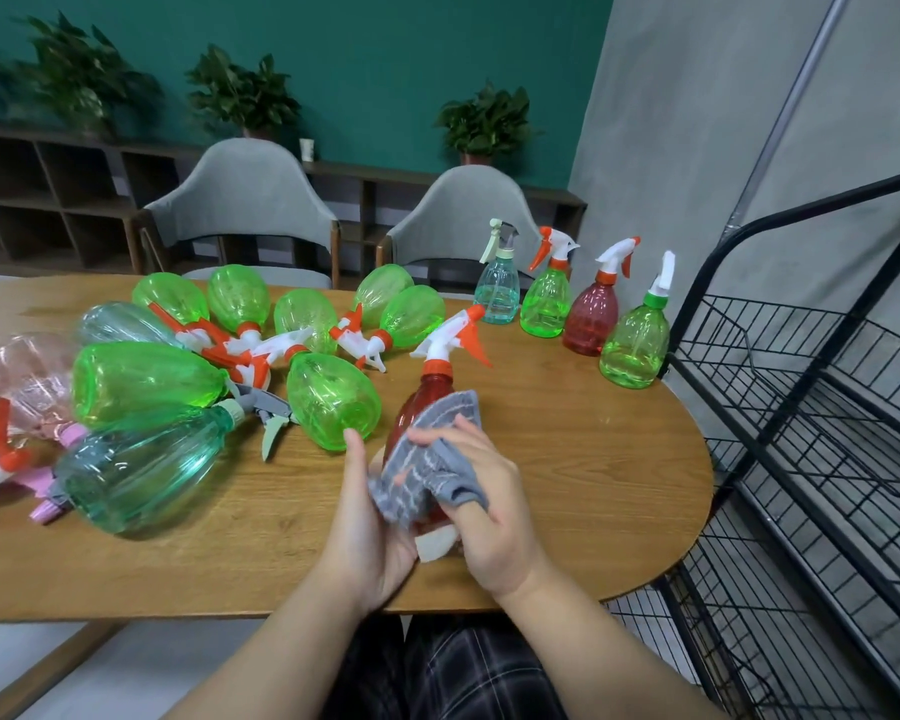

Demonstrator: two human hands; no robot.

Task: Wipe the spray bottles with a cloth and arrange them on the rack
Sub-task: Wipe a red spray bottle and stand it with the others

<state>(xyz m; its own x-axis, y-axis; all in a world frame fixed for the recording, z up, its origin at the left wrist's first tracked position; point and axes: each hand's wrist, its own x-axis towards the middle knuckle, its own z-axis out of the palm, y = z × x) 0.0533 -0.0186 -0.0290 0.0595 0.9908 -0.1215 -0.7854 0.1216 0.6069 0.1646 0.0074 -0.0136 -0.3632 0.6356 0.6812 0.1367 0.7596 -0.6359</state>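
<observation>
The black wire rack (801,407) stands empty at the right of the oval wooden table (593,485), near four upright bottles, probably wiped and waiting. The red translucent spray bottle (427,402) leans between both hands; the left hand (370,511) cups its base, the right hand (489,511) presses the grey striped cloth (427,459) around its body, fingers closed on it.

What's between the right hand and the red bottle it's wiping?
In the head view, the grey cloth lies between the right hand and the red spray bottle, draped over the bottle's body.
</observation>
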